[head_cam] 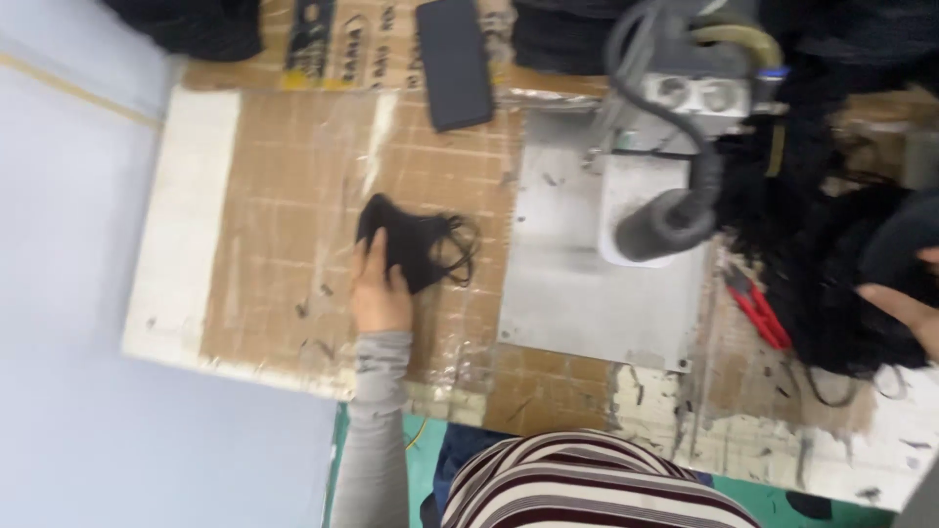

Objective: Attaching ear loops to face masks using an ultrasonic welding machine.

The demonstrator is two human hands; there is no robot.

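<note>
My left hand, in a grey sleeve, presses down on a small stack of black face masks with thin ear loops, lying on the taped cardboard table top. My right hand shows only at the right edge, reaching into a big heap of black masks; whether its fingers hold one is blurred.
A grey machine with a hose and a metal base plate stands between the hands. Red-handled snips lie beside the heap. A black phone rests at the back. The table's front edge runs just before my striped top.
</note>
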